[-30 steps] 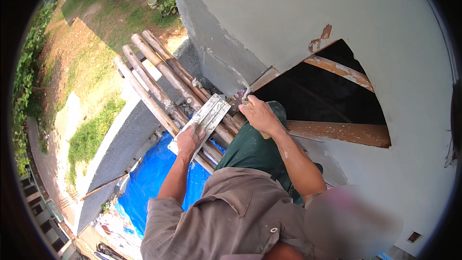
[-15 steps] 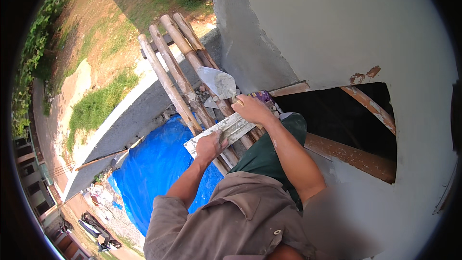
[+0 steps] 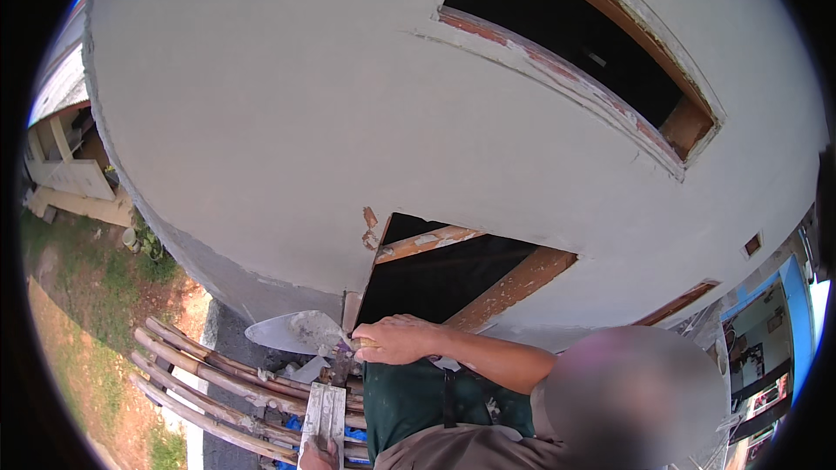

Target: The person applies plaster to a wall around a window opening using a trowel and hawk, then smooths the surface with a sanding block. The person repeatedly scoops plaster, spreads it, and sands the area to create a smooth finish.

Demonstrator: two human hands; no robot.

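Note:
My right hand (image 3: 394, 339) is closed round the handle of a trowel (image 3: 292, 332). The trowel's pointed blade reaches left, with grey mortar smeared on it near the handle. At the lower edge my left hand (image 3: 320, 454) grips a long, whitish plastering float (image 3: 326, 412) caked with dried plaster; part of this hand is cut off by the picture's edge. The float lies below the trowel, over the bamboo poles. In front of me rises a smooth, pale grey plastered wall (image 3: 261, 139).
Several bamboo poles (image 3: 218, 376) form a scaffold at lower left, high over the grassy ground (image 3: 70, 296). A dark opening (image 3: 435, 283) crossed by wooden beams is beside my right hand. Higher up is a framed window opening (image 3: 557, 26). A blue doorway (image 3: 788, 296) stands far right.
My view has swung up and to the right, bringing more wall and the upper window opening into sight. Trowel and float are still in my hands.

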